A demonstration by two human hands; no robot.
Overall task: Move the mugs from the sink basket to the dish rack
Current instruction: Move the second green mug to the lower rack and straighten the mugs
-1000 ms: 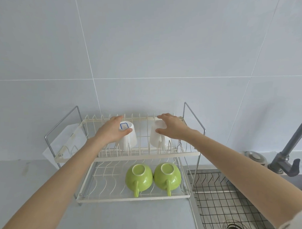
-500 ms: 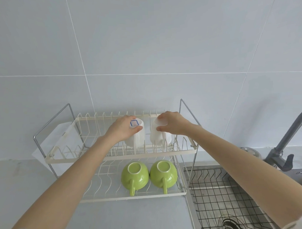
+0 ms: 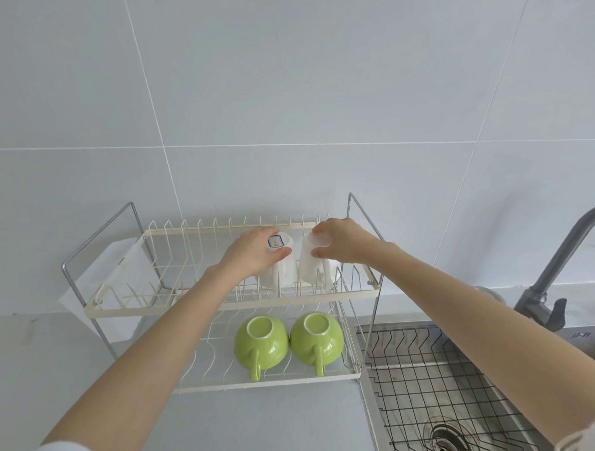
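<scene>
Two white mugs stand upside down, side by side, on the upper tier of the cream wire dish rack (image 3: 278,297). My left hand (image 3: 253,255) grips the base of the left white mug (image 3: 284,273), which carries a blue label. My right hand (image 3: 340,245) grips the base of the right white mug (image 3: 313,270). On the lower tier rest two green mugs, one on the left (image 3: 261,341) and one on the right (image 3: 316,336), upside down with handles toward me. The black wire sink basket (image 3: 426,366) at the lower right holds no mugs.
A grey faucet (image 3: 560,266) rises at the right behind the steel sink, whose drain (image 3: 447,441) shows through the basket. A white sheet (image 3: 99,286) leans behind the rack's left end. Grey counter lies in front of the rack; a tiled wall is behind.
Both hands have slid the two white mugs to the right along the upper tier and brought them closer together. The view has shifted slightly.
</scene>
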